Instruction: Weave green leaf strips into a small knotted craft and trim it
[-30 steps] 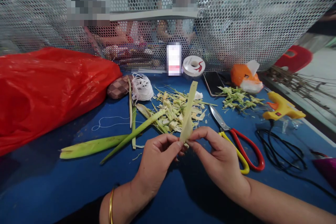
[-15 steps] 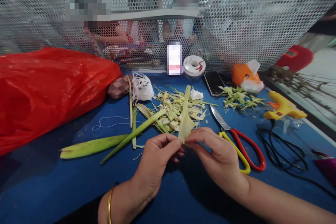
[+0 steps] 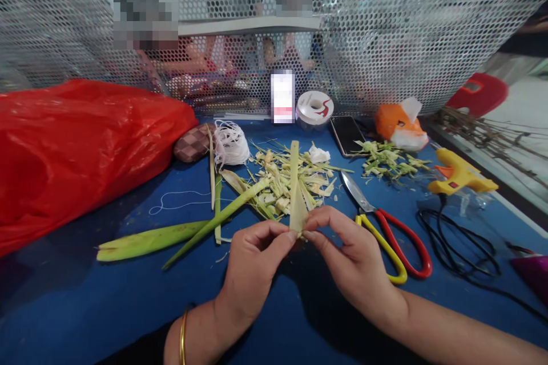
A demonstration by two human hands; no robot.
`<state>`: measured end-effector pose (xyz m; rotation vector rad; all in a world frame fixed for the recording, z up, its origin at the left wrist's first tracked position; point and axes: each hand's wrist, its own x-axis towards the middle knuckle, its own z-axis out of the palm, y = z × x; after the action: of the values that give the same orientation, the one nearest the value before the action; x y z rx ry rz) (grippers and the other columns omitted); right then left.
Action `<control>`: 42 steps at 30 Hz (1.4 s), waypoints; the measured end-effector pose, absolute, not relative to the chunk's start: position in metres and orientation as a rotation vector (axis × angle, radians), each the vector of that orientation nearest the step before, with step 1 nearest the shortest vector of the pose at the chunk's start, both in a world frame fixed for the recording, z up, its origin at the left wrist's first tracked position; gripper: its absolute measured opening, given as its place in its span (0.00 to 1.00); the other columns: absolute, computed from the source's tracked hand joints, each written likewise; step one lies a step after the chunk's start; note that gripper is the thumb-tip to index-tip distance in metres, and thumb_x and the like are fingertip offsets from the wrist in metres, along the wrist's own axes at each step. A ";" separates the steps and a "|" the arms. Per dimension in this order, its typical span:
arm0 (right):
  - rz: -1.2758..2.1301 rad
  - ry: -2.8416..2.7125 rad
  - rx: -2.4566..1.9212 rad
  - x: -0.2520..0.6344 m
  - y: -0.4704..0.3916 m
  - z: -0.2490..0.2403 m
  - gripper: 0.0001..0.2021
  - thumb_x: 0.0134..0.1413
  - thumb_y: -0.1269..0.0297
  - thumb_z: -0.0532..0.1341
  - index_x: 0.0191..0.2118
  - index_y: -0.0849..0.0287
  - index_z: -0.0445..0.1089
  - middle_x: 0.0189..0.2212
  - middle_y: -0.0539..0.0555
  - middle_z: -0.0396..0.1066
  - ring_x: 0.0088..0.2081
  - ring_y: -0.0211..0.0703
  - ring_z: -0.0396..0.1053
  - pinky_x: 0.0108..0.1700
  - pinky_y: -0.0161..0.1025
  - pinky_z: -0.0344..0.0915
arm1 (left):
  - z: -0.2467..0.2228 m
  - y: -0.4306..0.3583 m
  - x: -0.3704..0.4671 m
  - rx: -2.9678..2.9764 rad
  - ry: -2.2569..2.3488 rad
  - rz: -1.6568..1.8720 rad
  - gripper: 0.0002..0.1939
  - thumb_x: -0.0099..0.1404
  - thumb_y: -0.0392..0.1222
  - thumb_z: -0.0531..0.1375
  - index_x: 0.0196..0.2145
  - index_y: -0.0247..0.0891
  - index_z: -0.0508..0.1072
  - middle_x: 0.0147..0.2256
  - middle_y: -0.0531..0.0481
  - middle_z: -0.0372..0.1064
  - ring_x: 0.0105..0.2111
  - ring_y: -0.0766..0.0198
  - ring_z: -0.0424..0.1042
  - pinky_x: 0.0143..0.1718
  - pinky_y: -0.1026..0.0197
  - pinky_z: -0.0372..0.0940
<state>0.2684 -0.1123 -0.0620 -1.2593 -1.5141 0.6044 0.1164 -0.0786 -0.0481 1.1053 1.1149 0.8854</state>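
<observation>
A pale green leaf strip (image 3: 294, 182) stands up between my hands, its folded lower end pinched by both. My left hand (image 3: 252, 256) grips it from the left between thumb and fingers. From the right, my right hand (image 3: 351, 251) pinches the same lower end with thumb and fingertips. Just behind lies a pile of cut leaf scraps (image 3: 274, 182). Long green leaves (image 3: 149, 240) rest to the left of my left hand. Scissors (image 3: 398, 239) with one red and one yellow handle lie beside my right hand, blades slightly apart.
A red plastic bag (image 3: 85, 148) fills the left side. White string (image 3: 231, 144), a ribbon spool (image 3: 314, 108), a lit phone (image 3: 282, 97) and a dark phone (image 3: 349, 136) sit along the back. A yellow glue gun (image 3: 462, 174) with black cable lies right, near an orange tissue pack (image 3: 400, 122).
The leaf strip's upper end has swung slightly left and stands more upright. My right fingers have shifted a little at its base. Both hands still pinch it.
</observation>
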 end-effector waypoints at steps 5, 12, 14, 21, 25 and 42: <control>0.670 -1.404 -1.277 0.267 -0.112 -0.060 0.04 0.58 0.71 0.60 0.33 0.56 0.71 0.31 0.50 0.74 0.34 0.40 0.72 0.38 0.36 0.69 | -0.042 -0.079 0.116 1.277 1.138 0.878 0.07 0.55 0.40 0.63 0.23 0.36 0.78 0.23 0.50 0.74 0.25 0.64 0.69 0.30 0.65 0.63; 0.626 -1.377 -1.291 0.265 -0.111 -0.063 0.04 0.56 0.72 0.61 0.33 0.56 0.72 0.29 0.49 0.75 0.33 0.38 0.73 0.35 0.33 0.69 | -0.042 -0.077 0.118 1.301 1.169 0.853 0.06 0.52 0.41 0.65 0.23 0.36 0.77 0.23 0.49 0.73 0.26 0.62 0.69 0.30 0.63 0.63; 0.624 -1.379 -1.284 0.265 -0.111 -0.063 0.04 0.55 0.72 0.61 0.33 0.56 0.72 0.29 0.48 0.75 0.32 0.38 0.73 0.35 0.32 0.69 | -0.043 -0.076 0.117 1.261 1.148 0.836 0.07 0.52 0.42 0.64 0.22 0.35 0.75 0.23 0.50 0.71 0.26 0.63 0.68 0.31 0.63 0.62; 0.619 -1.435 -1.251 0.267 -0.111 -0.062 0.05 0.55 0.74 0.61 0.32 0.56 0.70 0.28 0.49 0.73 0.30 0.38 0.72 0.33 0.32 0.68 | -0.045 -0.073 0.119 1.131 1.103 0.746 0.08 0.51 0.42 0.64 0.21 0.35 0.71 0.20 0.53 0.66 0.23 0.68 0.62 0.27 0.65 0.57; 0.541 -1.583 -1.165 0.270 -0.108 -0.064 0.07 0.58 0.75 0.60 0.34 0.55 0.71 0.29 0.49 0.73 0.32 0.39 0.72 0.35 0.35 0.68 | -0.046 -0.074 0.118 1.042 1.074 0.749 0.10 0.53 0.42 0.63 0.20 0.36 0.69 0.19 0.54 0.65 0.22 0.68 0.61 0.27 0.65 0.57; 0.412 -1.794 -1.109 0.272 -0.103 -0.063 0.09 0.61 0.77 0.56 0.35 0.56 0.68 0.28 0.50 0.72 0.31 0.40 0.69 0.35 0.38 0.64 | -0.048 -0.071 0.115 0.902 1.013 0.685 0.11 0.52 0.45 0.64 0.22 0.35 0.70 0.20 0.52 0.66 0.22 0.67 0.63 0.24 0.66 0.58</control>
<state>0.2722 -0.1033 -0.0633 -1.1087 -1.7940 0.4118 0.1153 -0.0708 -0.0480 0.9020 1.0129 0.6848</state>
